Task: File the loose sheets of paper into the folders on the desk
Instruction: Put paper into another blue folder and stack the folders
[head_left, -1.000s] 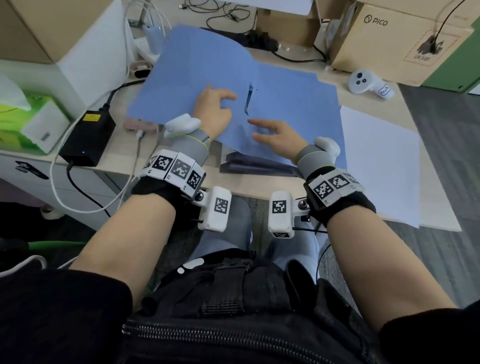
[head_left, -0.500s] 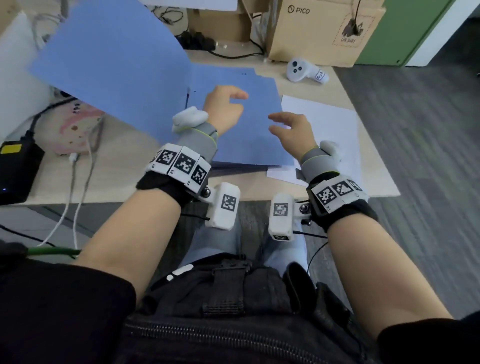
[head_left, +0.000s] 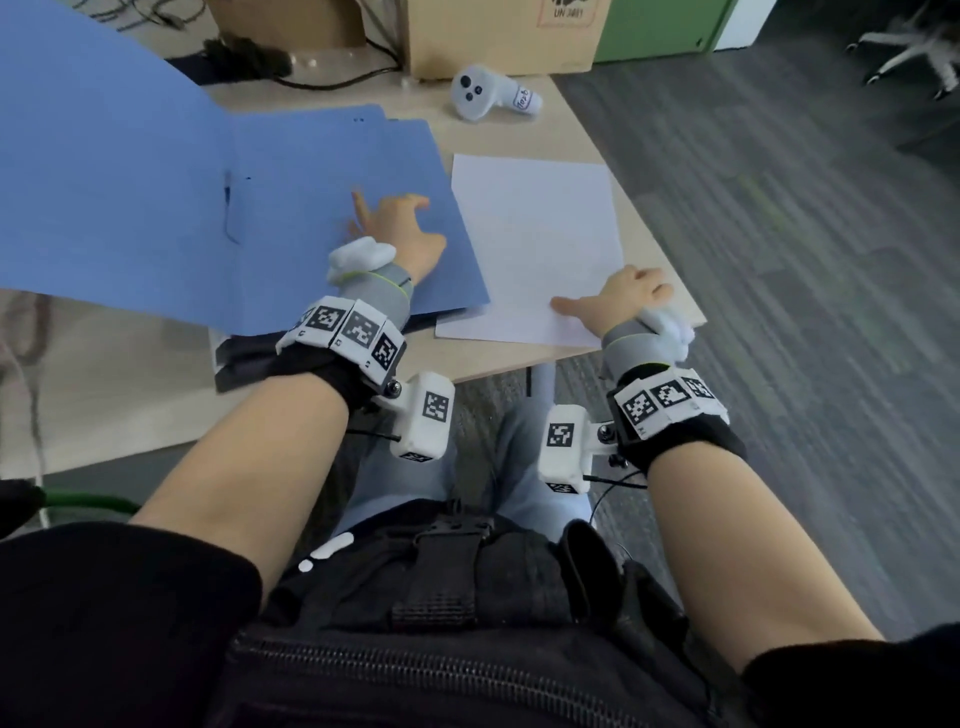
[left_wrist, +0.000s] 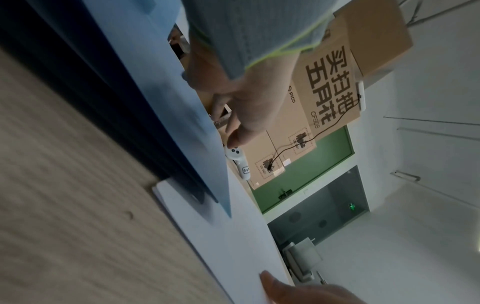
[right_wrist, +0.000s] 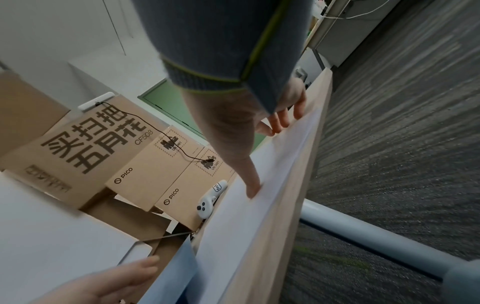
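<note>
A blue folder (head_left: 311, 208) lies open on the desk, its cover (head_left: 104, 182) raised at the left. My left hand (head_left: 395, 228) rests with spread fingers on the folder's flat right half; the left wrist view shows its fingers (left_wrist: 246, 107) pressing the blue card (left_wrist: 168, 123). To the right of the folder lies a loose white sheet (head_left: 535, 244). My right hand (head_left: 618, 296) sits on its near right corner by the desk edge. The thumb (right_wrist: 253, 185) lies flat on the sheet (right_wrist: 259, 216), and the fingers touch its outer edge. Dark folders (head_left: 244, 364) lie under the blue one.
A white controller (head_left: 488, 96) lies behind the sheet, in front of cardboard boxes (head_left: 498, 36). Black cables (head_left: 249, 52) run along the back of the desk. The desk's right edge (head_left: 680, 296) is beside my right hand, with grey carpet (head_left: 805, 312) beyond.
My right hand went from above the folder rightward onto the white sheet's near corner. The left hand settled on the folder's right half. The head view swung right.
</note>
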